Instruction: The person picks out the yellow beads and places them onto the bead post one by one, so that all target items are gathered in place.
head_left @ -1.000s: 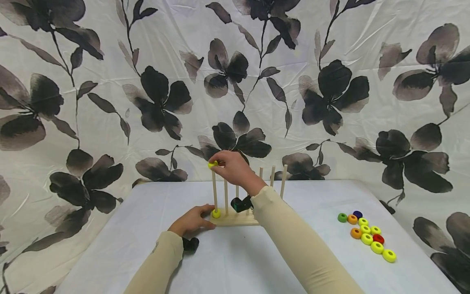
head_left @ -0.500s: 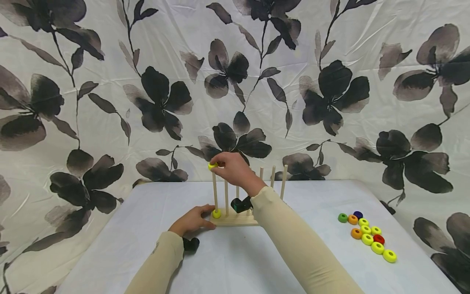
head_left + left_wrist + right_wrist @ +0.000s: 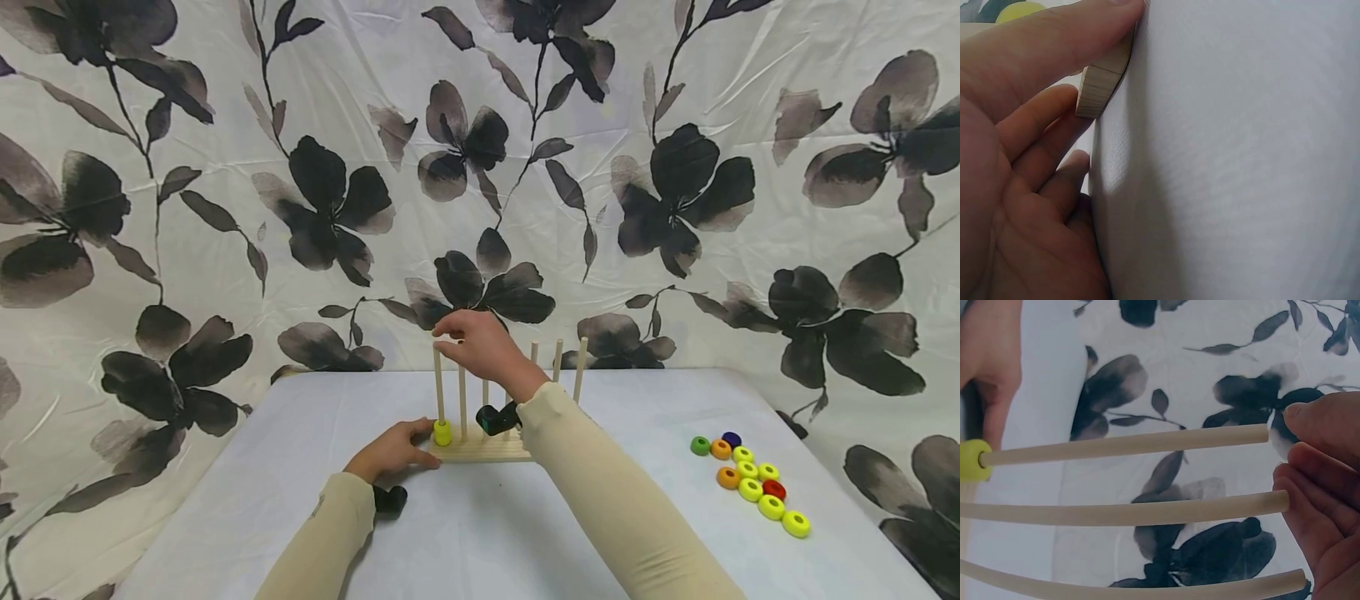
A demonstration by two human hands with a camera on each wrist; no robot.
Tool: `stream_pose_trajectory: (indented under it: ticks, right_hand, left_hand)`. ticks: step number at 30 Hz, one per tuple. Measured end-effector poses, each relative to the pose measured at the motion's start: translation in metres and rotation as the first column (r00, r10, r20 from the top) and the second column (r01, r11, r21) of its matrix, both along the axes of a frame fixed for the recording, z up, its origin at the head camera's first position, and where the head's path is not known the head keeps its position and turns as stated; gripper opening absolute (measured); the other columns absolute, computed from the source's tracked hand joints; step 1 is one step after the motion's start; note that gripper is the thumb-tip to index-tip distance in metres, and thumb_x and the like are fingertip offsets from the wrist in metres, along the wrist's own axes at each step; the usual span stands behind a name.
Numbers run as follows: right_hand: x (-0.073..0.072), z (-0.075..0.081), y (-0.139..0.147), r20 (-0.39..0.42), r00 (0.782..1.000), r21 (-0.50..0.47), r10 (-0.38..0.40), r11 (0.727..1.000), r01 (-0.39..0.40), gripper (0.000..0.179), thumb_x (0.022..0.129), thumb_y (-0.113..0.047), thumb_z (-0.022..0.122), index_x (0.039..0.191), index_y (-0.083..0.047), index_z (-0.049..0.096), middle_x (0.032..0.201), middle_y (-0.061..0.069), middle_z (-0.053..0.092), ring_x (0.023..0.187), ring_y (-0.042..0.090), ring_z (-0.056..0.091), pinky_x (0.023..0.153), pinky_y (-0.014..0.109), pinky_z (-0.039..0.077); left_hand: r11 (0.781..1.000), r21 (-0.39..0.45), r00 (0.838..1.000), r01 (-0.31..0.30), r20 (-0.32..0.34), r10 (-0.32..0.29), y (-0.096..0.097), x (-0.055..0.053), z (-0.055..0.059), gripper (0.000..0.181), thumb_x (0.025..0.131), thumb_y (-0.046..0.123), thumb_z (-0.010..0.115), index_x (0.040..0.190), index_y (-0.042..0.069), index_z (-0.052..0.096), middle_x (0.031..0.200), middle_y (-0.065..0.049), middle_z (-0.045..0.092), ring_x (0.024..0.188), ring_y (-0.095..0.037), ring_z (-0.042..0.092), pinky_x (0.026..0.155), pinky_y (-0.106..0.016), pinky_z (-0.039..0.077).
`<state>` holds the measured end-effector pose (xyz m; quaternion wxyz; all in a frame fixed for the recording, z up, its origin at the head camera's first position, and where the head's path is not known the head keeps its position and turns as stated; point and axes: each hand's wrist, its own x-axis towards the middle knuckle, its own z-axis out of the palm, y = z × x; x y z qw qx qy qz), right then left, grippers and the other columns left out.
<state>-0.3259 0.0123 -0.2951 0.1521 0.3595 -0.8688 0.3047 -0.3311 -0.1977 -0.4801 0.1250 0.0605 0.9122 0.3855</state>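
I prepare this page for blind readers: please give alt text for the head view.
The right hand hovers, empty, by the top of the leftmost peg, which has yellow rings at its foot, while the left hand holds the base. Loose rings lie on the table to the right; behind hangs a floral cloth.

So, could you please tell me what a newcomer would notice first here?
Probably the dark-flowered backdrop, filling the head view behind the table. Next, perhaps, the yellow rings low on the leftmost peg of the wooden stand, below the right hand. Then the loose coloured rings toward the table's right side.
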Motion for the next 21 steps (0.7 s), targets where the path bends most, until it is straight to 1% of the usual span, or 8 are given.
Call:
stream_pose_trajectory:
  ticks: [4, 11, 14, 21]
  right_hand:
    - [0.002, 0.002, 0.004, -0.027, 1.000, -0.009, 0.005, 1.000, -0.005, 0.020, 0.092, -0.021, 0.067, 0.110, -0.014, 0.071, 0.114, 0.002, 0.070, 0.106, 0.020, 0.067, 0.092, 0.032, 0.055]
    - [0.006, 0.005, 0.016, -0.016, 1.000, -0.011, -0.004, 1.000, 0.003, 0.022, 0.092, -0.021, 0.066, 0.113, -0.017, 0.070, 0.119, -0.001, 0.069, 0.107, 0.019, 0.065, 0.092, 0.034, 0.054]
    - [0.006, 0.004, 0.022, -0.017, 1.000, -0.015, -0.008, 1.000, 0.007, 0.022, 0.093, -0.022, 0.065, 0.114, -0.018, 0.070, 0.119, -0.002, 0.069, 0.108, 0.019, 0.065, 0.093, 0.035, 0.054]
    - [0.009, 0.004, 0.038, -0.061, 0.998, -0.049, -0.006, 0.999, 0.003, 0.023, 0.093, -0.023, 0.065, 0.115, -0.020, 0.070, 0.120, -0.002, 0.068, 0.116, 0.017, 0.062, 0.098, 0.037, 0.052]
  left_hand:
    - [1.000, 0.004, 1.000, 0.001, -0.003, -0.001, 0.000, 0.001, 0.001, 0.083, 0.070, 0.029, 0.087, 0.143, 0.018, 0.049, 0.155, -0.012, 0.037, 0.145, -0.036, 0.029, 0.117, -0.060, 0.022]
    - [1.000, -0.007, 1.000, 0.000, 0.004, 0.000, 0.000, 0.002, 0.003, 0.083, 0.070, 0.032, 0.086, 0.143, 0.021, 0.049, 0.156, -0.011, 0.036, 0.146, -0.036, 0.027, 0.117, -0.061, 0.021]
    - [1.000, -0.016, 1.000, 0.003, -0.003, -0.003, 0.000, 0.002, 0.003, 0.083, 0.070, 0.032, 0.086, 0.143, 0.020, 0.049, 0.156, -0.011, 0.036, 0.146, -0.036, 0.028, 0.117, -0.061, 0.021]
    - [1.000, -0.011, 1.000, 0.007, -0.022, -0.007, 0.000, 0.001, 0.001, 0.083, 0.069, 0.030, 0.087, 0.143, 0.019, 0.050, 0.155, -0.012, 0.037, 0.146, -0.036, 0.028, 0.117, -0.059, 0.022]
